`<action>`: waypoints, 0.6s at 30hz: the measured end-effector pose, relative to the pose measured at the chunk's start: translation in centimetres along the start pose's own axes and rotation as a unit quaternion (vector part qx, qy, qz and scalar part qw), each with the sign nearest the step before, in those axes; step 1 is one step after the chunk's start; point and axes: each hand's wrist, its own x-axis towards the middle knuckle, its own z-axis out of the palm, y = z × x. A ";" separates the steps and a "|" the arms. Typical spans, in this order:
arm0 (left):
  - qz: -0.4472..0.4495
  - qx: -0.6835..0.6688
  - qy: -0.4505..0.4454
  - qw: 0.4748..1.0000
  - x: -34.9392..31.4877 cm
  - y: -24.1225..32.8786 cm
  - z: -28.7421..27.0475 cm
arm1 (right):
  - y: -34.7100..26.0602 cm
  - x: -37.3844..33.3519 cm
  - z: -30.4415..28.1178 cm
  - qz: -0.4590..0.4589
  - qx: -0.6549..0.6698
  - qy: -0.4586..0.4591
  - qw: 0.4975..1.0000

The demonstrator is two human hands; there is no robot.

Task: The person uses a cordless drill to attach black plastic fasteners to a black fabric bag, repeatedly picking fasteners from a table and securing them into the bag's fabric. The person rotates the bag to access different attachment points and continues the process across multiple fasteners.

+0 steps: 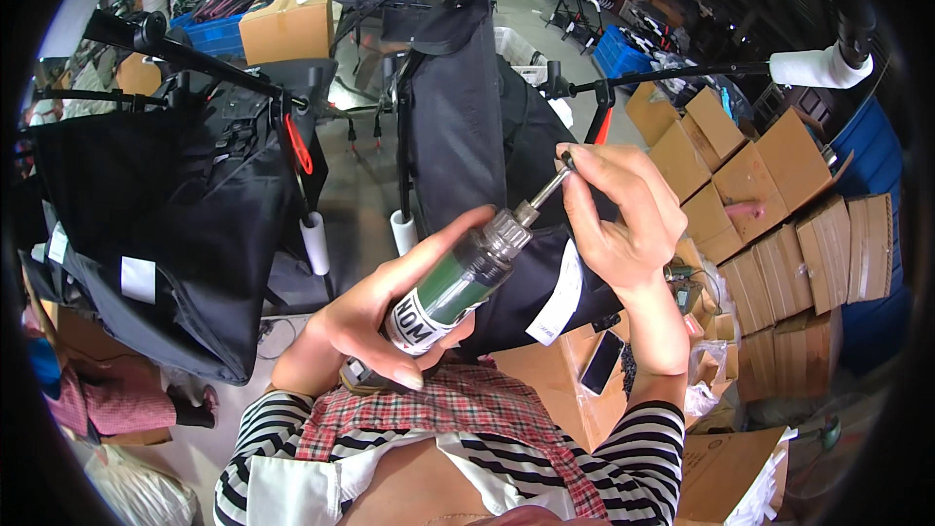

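My left hand [360,319] is wrapped round a green and black power screwdriver [450,284], held at a slant with its bit pointing up and to the right. At the tip of the bit, my right hand [631,219] pinches a small black piece [567,158] that looks like a screw, mostly hidden by the fingers. Behind both hands stands a folded-looking black fabric item on a tubular frame [453,127], apparently a stroller. A white paper tag [558,297] hangs from it below my right hand.
Another black fabric stroller [166,234] with a red strap [297,144] stands at the left. A phone [602,363] lies on an open carton beside small black parts [629,368]. Cardboard boxes [769,175] are stacked at the right. A person in a checked garment [112,394] is at lower left.
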 end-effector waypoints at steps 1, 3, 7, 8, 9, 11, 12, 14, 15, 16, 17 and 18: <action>0.004 -0.030 -0.018 0.999 -0.3 -0.2 -0.4 | -0.2 0.2 0.3 -0.001 0.001 -0.008 1.000; 0.033 -0.040 0.025 0.998 -0.7 -0.3 -0.1 | -1.0 1.3 0.6 0.001 0.008 -0.024 1.000; 0.205 -0.019 0.083 0.975 -0.5 0.3 -1.3 | -4.5 2.1 1.6 0.278 0.134 0.016 0.951; 0.215 -0.026 0.100 0.971 -0.5 0.8 -1.2 | -5.2 2.0 1.5 0.248 0.140 -0.117 0.951; 0.231 -0.029 0.118 0.965 -0.7 1.7 -0.8 | -5.6 2.0 1.5 0.205 0.146 -0.247 0.936; 0.244 -0.002 0.148 0.958 -0.9 2.3 -1.0 | -7.1 0.3 3.9 0.188 0.155 -0.318 0.916; 0.253 0.034 0.141 0.956 -1.0 2.4 -1.6 | -7.9 -0.4 5.2 0.189 0.160 -0.353 0.902; 0.260 0.019 0.174 0.949 -1.2 2.5 -1.3 | -8.0 -1.6 6.8 0.235 0.200 -0.389 0.868; 0.266 0.023 0.188 0.945 -1.4 2.5 -1.3 | -7.7 -1.7 7.3 0.257 0.216 -0.356 0.872; 0.277 0.029 0.190 0.941 -1.7 2.5 -1.5 | -7.4 -1.6 7.8 0.280 0.231 -0.321 0.875; 0.289 0.034 0.191 0.938 -2.2 2.4 -1.8 | -7.1 -1.6 8.2 0.301 0.244 -0.286 0.876; 0.301 0.007 0.189 0.935 -2.8 2.4 -2.0 | -6.2 -1.9 8.9 0.279 0.226 -0.228 0.905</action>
